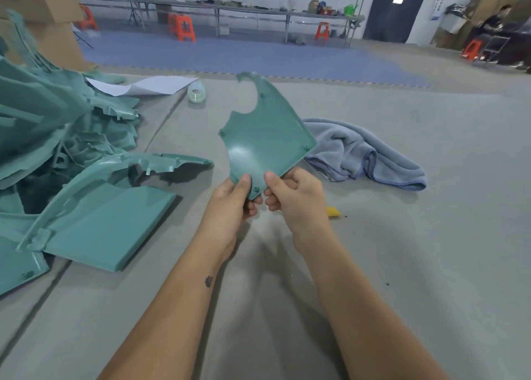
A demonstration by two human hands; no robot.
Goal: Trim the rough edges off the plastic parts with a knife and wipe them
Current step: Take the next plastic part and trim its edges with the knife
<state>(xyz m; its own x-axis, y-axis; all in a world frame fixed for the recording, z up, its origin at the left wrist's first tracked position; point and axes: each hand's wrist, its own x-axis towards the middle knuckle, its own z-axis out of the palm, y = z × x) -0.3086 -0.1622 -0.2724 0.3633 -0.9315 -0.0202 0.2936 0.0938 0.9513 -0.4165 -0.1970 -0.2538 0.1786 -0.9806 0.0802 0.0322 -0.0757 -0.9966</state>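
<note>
Smooth, faintly glossy teal plastic panel [267, 138]; soft matt grey cloth [365, 155].

Counting, by kind:

- Showing two hands: left [234, 200], right [290, 195].
- Holding up one flat teal plastic panel [265, 133].
- Piling further teal plastic parts [57, 138] at left; overlapping too heavily for an exact count, at least four separate pieces showing.
- Lying on the grey surface: one grey-blue towel [365, 155], one translucent tape roll [196, 92], one sheet of white paper [149, 85], one small yellow object [333, 212], partly hidden behind the right hand.
- Standing in the background: five orange stools [181, 27], one long worktop [218, 7], one green watering can [350, 9].
- Sitting at far right: one person [495, 20].
</note>
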